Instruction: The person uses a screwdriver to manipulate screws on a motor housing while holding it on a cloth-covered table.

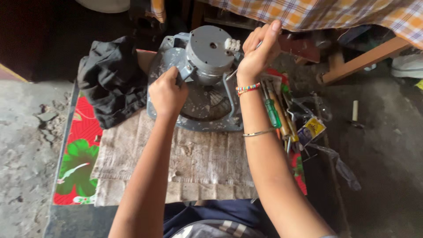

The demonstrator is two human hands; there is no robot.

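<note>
Two bare hands work on a grey metal exhaust fan frame with a round motor housing (207, 53), lying motor-up on a worn, stained beige cloth (194, 158) that covers the low surface (66, 220). Left hand (167, 92) sits at the fan's near-left side, fingers curled shut around a grey bracket arm just beside the motor housing. Right hand (257, 50) is at the fan's right side, above the rim, fingers pressed together and pinching a thin metal tool shaft (232, 74) that angles down toward the motor base; tip contact cannot be told. A small white terminal block (232, 44) sits on top of the motor housing, just left of the right hand's fingers. Right wrist carries a multicoloured bead bracelet (248, 88), and a thin metal bangle (259, 132) rides further down the forearm.

Left of the fan, touching its edge, lies a crumpled black cloth (112, 79). Under the beige cloth, a red mat with green leaf print (79, 158) shows out to the fan's left. Right of the fan, near the right forearm, lies a green-handled screwdriver (272, 113) among wooden-handled tools (282, 119) and a small yellow-and-blue packet (311, 129). Beyond the fan hangs an orange-and-white checked fabric (317, 13).
</note>
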